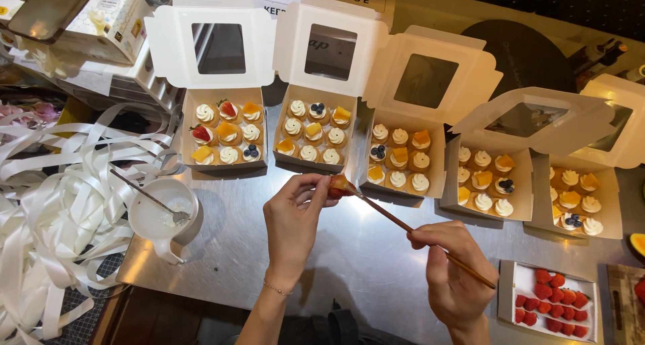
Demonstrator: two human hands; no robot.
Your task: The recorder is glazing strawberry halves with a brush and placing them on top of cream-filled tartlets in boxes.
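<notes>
While the left hand (295, 210) pinches a strawberry piece (338, 185) above the steel counter (349, 251) and the right hand (451, 264), closed on a thin brush (403, 225), touches it, the fruit could slip from the fingertips, judging by that light grip.

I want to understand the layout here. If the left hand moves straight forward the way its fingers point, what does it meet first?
Probably the third open box of small tarts, at its front edge. The left hand holds a strawberry piece just before it; depth is uncertain.
</notes>
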